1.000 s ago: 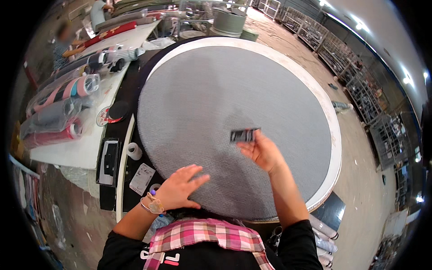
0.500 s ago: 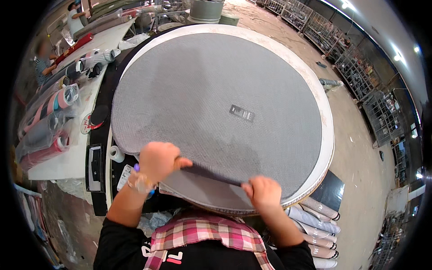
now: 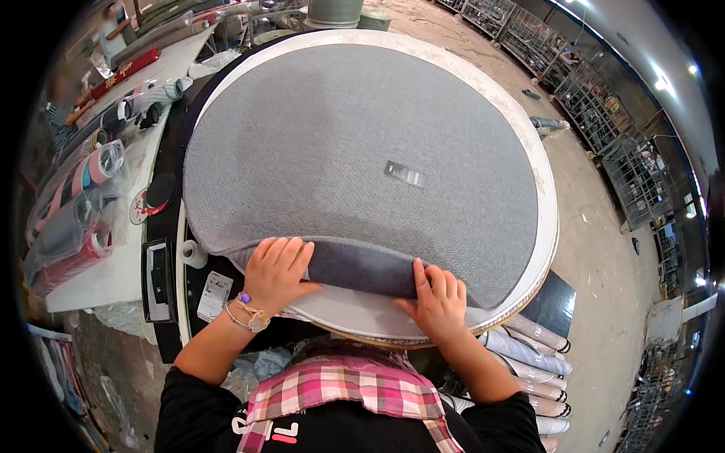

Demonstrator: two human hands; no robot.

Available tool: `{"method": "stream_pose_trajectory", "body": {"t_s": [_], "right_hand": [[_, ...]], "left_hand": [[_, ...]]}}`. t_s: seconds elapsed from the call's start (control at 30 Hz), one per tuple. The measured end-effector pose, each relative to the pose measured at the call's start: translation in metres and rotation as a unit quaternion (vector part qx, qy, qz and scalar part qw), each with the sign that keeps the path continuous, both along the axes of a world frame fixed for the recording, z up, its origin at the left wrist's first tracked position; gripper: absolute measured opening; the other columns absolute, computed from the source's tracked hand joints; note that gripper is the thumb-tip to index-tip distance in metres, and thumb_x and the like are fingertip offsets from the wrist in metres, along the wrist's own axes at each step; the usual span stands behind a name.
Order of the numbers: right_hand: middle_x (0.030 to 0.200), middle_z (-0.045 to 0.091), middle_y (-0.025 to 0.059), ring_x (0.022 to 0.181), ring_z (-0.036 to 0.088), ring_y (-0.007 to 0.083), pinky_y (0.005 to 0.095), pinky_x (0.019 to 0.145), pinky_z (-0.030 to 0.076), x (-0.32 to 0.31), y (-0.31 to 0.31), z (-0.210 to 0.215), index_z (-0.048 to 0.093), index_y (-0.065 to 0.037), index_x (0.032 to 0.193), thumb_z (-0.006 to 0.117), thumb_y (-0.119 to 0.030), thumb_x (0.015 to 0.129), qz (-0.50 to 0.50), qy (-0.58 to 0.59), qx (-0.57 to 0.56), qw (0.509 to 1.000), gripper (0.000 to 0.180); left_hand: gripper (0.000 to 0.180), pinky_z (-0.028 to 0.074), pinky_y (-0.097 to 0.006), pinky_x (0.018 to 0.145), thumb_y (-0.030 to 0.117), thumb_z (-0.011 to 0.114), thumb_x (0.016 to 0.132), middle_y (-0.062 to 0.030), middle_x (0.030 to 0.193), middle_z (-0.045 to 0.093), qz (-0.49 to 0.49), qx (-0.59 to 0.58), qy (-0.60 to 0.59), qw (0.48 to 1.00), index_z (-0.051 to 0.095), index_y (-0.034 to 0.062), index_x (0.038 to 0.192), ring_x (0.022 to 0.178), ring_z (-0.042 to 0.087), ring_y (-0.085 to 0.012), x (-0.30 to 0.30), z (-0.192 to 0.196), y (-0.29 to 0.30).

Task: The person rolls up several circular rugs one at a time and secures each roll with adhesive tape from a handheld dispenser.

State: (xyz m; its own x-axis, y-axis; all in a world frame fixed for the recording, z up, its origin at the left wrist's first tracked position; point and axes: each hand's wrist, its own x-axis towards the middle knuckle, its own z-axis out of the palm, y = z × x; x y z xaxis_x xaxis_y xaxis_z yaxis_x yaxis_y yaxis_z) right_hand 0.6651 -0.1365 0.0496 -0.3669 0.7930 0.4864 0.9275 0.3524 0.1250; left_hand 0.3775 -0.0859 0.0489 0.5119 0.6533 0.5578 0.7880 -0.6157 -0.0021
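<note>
A large round rug (image 3: pixel 317 151) lies with its grey woven backing up on a round pale layer with a white patterned rim (image 3: pixel 526 121). Its near edge is turned up and over, showing a strip of dark, smooth pile (image 3: pixel 355 268). My left hand (image 3: pixel 278 273) holds the left end of this fold, fingers over it and thumb on the near side. At the right end, my right hand (image 3: pixel 438 300) holds the fold in the same way, index finger fairly straight. A small dark label (image 3: pixel 405 174) sits on the backing, right of the middle.
At the left, a white table (image 3: pixel 128 257) bears several plastic-wrapped rolls (image 3: pixel 94 166). A black tray (image 3: pixel 157 279), a white roll (image 3: pixel 194 254) and a printed card (image 3: pixel 215 296) lie beside the rug. Several rolled rugs (image 3: pixel 521 347) are at the lower right. Two people stand far left.
The near edge was lifted between both fists; now it is folded over away from me, with more dark pile showing. My hands have loosened from fists and lie over the fold.
</note>
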Motion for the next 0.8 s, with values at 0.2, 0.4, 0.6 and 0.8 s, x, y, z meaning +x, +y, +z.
{"method": "stream_pose_trajectory", "body": {"t_s": [0.2,0.4,0.6,0.8], "right_hand": [[0.092,0.058,0.006,0.087,0.055,0.0236,0.0364,0.075,0.043,0.011,0.028,0.014,0.059,-0.007,0.1,0.072,-0.043,0.058,0.012,0.052,-0.008,0.999,0.057],[0.072,0.058,0.0034,0.065,0.058,0.0215,0.0322,0.057,0.044,0.037,0.032,0.064,0.058,-0.011,0.078,0.069,-0.046,0.063,0.02,-0.008,-0.027,0.999,0.039],[0.053,0.056,0.0077,0.054,0.058,0.0295,0.0418,0.05,0.044,0.063,0.055,0.012,0.058,-0.01,0.076,0.06,-0.047,0.079,-0.077,0.055,-0.224,0.97,0.037],[0.075,0.06,0.0036,0.074,0.058,0.0216,0.0328,0.069,0.042,0.06,0.065,0.003,0.055,-0.01,0.081,0.062,-0.038,0.08,-0.019,-0.023,-0.119,0.992,0.029]], "left_hand": [[0.052,0.042,-0.038,0.074,0.044,0.071,0.055,-0.0067,0.085,0.059,0.029,0.022,-0.016,0.999,0.06,0.0058,0.089,0.082,0.056,-0.024,-0.005,0.004,0.026],[0.041,0.044,-0.034,0.053,0.048,0.068,0.063,-0.0046,0.057,0.052,-0.002,-0.01,0.014,1.0,0.054,0.009,0.061,0.056,0.054,-0.0227,0.004,0.046,0.031],[0.049,0.047,-0.042,0.058,0.056,0.059,0.073,-0.0112,0.062,0.058,0.008,-0.309,0.061,0.949,0.061,0.0068,0.067,0.063,0.059,-0.0309,0.043,0.014,0.043],[0.038,0.042,-0.036,0.072,0.046,0.063,0.071,-0.0053,0.077,0.053,-0.026,-0.139,0.033,0.989,0.057,0.0089,0.077,0.076,0.053,-0.0252,0.047,-0.001,0.047]]}}
